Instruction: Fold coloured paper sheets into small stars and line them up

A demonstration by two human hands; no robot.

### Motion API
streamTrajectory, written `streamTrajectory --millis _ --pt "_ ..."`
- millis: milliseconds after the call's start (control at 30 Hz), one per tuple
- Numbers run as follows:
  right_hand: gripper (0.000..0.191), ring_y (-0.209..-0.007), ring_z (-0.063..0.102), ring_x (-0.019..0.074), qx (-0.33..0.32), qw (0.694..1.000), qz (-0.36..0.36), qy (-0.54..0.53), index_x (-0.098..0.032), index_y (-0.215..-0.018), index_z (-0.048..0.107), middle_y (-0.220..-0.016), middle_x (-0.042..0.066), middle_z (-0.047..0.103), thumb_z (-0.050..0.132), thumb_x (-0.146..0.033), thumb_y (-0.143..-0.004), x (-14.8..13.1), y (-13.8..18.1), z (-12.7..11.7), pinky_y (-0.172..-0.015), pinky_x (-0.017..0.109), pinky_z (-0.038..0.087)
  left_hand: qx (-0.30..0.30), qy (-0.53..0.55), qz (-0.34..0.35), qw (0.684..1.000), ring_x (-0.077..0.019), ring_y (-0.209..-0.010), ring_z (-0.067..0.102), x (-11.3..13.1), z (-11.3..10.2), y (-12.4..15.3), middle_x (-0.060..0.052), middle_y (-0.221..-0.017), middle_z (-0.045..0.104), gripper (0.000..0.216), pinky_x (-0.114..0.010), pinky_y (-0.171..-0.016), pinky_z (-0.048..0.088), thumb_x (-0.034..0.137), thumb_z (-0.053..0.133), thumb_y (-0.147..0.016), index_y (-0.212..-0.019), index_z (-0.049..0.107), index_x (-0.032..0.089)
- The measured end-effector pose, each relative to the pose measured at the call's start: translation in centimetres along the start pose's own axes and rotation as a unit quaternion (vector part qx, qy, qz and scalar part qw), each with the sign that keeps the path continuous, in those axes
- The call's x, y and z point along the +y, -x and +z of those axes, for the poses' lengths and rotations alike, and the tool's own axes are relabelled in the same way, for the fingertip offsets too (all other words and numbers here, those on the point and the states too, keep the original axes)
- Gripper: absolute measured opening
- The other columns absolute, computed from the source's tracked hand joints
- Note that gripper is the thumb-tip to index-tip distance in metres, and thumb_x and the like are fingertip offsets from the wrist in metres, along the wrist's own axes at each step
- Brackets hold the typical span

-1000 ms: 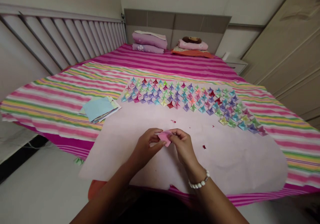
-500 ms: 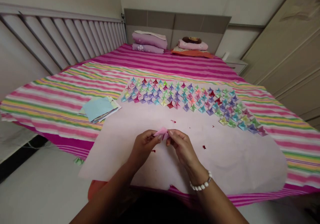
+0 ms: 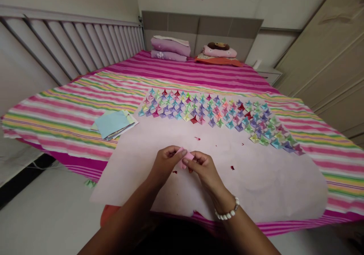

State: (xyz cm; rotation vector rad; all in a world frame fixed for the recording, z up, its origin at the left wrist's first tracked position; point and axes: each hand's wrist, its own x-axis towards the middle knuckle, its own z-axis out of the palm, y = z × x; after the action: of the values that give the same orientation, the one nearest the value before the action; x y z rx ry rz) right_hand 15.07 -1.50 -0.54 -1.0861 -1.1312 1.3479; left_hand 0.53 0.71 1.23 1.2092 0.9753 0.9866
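A small piece of folded pink paper (image 3: 189, 155) is pinched between both hands above a large pale sheet (image 3: 136, 168). My left hand (image 3: 165, 162) grips its left side, thumb on top. On the right side, my right hand (image 3: 203, 166) presses it with the thumb, fingers curled behind. The fingers hide part of the folds. Beyond the hands, many small folded paper pieces (image 3: 201, 109) in several colours stand in rows along the far part of the sheet. Small dark red paper scraps (image 3: 232, 168) lie around the hands.
A stack of loose paper squares (image 3: 112, 124), light blue on top, lies at the sheet's left edge. The sheet rests on a bed with a striped cover (image 3: 62, 114). Folded bedding (image 3: 170, 48) is piled at the headboard (image 3: 182, 24), and a slatted rail (image 3: 76, 43) runs along the left.
The pink paper has been turned and looks flatter between the fingers. My right thumb has moved left onto it, and the hands are slightly closer together.
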Motion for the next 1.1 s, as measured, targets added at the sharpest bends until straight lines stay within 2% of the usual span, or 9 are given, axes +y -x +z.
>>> streamTrajectory --millis 133,300,467,600,633,733,800,967,1100 --pt "0.027 -0.045 0.042 0.0080 0.008 1.000 0.010 -0.005 -0.017 -0.061 0.064 -0.048 -0.004 0.053 0.082 -0.037 -0.060 0.2 0.0 0.4 -0.045 0.021 0.033 0.045 0.019 -0.003 0.999 -0.0115 -0.056 0.053 0.1 0.4 -0.2 0.001 -0.057 0.060 0.024 -0.023 -0.055 0.042 0.037 0.071 -0.074 -0.067 0.065 0.015" --pt "0.028 -0.045 0.045 0.0081 0.013 0.999 0.030 -0.013 -0.016 -0.060 0.065 -0.056 0.000 0.063 0.081 -0.039 -0.060 -0.3 0.1 0.8 -0.045 0.022 0.035 0.026 0.049 0.000 0.998 -0.0099 -0.050 0.048 -0.2 0.4 -0.1 0.003 -0.050 0.054 0.032 -0.023 -0.052 0.039 0.040 0.063 -0.081 -0.061 0.057 0.016" --pt "0.028 -0.045 0.046 0.0080 -0.010 0.999 0.045 -0.022 -0.015 -0.061 0.065 -0.056 0.001 0.065 0.081 -0.038 -0.060 -0.4 0.2 0.9 -0.046 0.021 0.035 0.045 0.040 -0.001 0.998 -0.0107 -0.044 0.047 -0.5 0.4 -0.1 0.004 -0.045 0.049 0.035 -0.024 -0.047 0.036 0.041 0.059 -0.083 -0.058 0.050 0.017" --pt "0.028 -0.045 0.046 0.0082 0.005 0.998 0.048 -0.044 -0.015 -0.059 0.064 -0.056 0.001 0.065 0.080 -0.038 -0.061 -0.1 0.1 0.9 -0.046 0.021 0.035 0.033 0.043 -0.004 0.999 -0.0118 -0.048 0.051 -0.2 0.4 -0.1 0.003 -0.053 0.053 0.029 -0.025 -0.051 0.041 0.043 0.058 -0.083 -0.073 0.058 0.016" --pt "0.028 -0.045 0.046 0.0081 0.014 0.998 0.046 -0.050 -0.015 -0.059 0.064 -0.057 0.001 0.065 0.080 -0.038 -0.061 0.0 0.1 0.8 -0.046 0.021 0.035 0.040 0.043 0.003 0.998 -0.0121 -0.054 0.055 -0.2 0.3 -0.1 0.002 -0.061 0.058 0.027 -0.026 -0.055 0.044 0.042 0.061 -0.080 -0.083 0.060 0.016" --pt "0.026 -0.046 0.047 0.0080 0.040 0.996 0.036 -0.066 -0.015 -0.063 0.066 -0.058 0.001 0.064 0.080 -0.037 -0.062 0.2 0.0 0.5 -0.046 0.021 0.036 0.055 0.047 0.037 0.997 -0.0136 -0.070 0.062 -0.4 -0.2 0.0 -0.002 -0.089 0.062 0.044 -0.028 -0.067 0.049 0.036 0.074 -0.069 -0.105 0.055 0.018" --pt "0.026 -0.047 0.047 0.0083 0.046 0.996 0.030 -0.068 -0.015 -0.066 0.068 -0.060 0.001 0.064 0.080 -0.038 -0.062 0.2 -0.1 0.3 -0.046 0.021 0.036 0.038 0.043 0.051 0.997 -0.0136 -0.073 0.063 -0.9 -0.6 0.1 -0.004 -0.096 0.062 0.044 -0.028 -0.068 0.050 0.032 0.076 -0.068 -0.103 0.054 0.019" --pt "0.027 -0.049 0.050 0.0098 0.031 0.998 0.009 -0.055 -0.016 -0.068 0.066 -0.061 0.000 0.064 0.080 -0.038 -0.062 0.1 0.0 0.3 -0.046 0.022 0.040 -0.003 0.029 0.045 0.999 -0.0147 -0.070 0.062 -1.5 -1.1 0.5 -0.002 -0.080 0.064 0.028 -0.027 -0.064 0.049 0.030 0.072 -0.073 -0.094 0.057 0.018" --pt "0.039 -0.051 0.053 0.0099 0.045 0.998 -0.022 -0.046 -0.019 -0.095 0.067 -0.061 -0.005 0.060 0.081 -0.033 -0.062 -0.1 0.2 0.5 -0.052 0.024 0.043 0.018 0.045 0.041 0.998 -0.0123 -0.070 0.060 -1.0 -1.0 0.6 0.000 -0.078 0.063 0.030 -0.025 -0.067 0.048 0.029 0.074 -0.070 -0.092 0.058 0.016"
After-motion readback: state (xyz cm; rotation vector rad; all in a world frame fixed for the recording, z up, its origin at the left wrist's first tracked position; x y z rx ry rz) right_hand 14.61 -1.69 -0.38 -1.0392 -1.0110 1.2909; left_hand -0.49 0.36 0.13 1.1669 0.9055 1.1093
